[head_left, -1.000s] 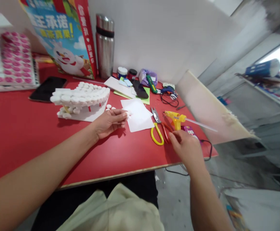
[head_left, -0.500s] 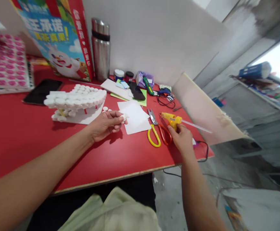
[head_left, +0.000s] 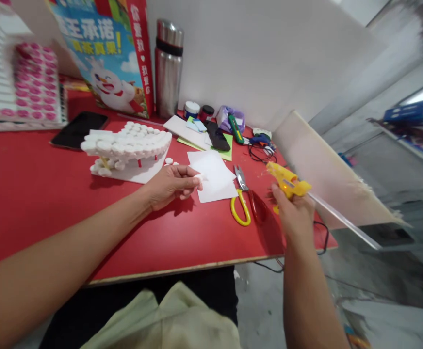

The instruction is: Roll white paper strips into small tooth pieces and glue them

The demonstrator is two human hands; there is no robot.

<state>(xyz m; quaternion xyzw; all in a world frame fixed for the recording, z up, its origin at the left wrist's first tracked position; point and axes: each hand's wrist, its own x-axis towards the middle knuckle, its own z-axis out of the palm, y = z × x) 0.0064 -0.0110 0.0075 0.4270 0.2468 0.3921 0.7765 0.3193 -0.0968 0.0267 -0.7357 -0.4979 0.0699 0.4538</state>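
Glue gun (head_left: 287,179): grip hidden by right hand (head_left: 296,209). Small white piece (head_left: 199,178): mostly covered by left hand (head_left: 171,186), shape unclear. Printed bag (head_left: 104,60): cut off at top edge. Blue cylinder (head_left: 406,114), far right: blurred.

There are one glue gun (head_left: 287,180), two jars (head_left: 191,110), one flask (head_left: 168,77).

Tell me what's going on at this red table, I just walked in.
Someone is working with both hands. The right hand holds a yellow glue gun, with a clear stick jutting from its back. The left hand pinches a small white piece between its fingers, by some white paper. Scissors lie on the table between the hands, and a white model stands beyond the left forearm.
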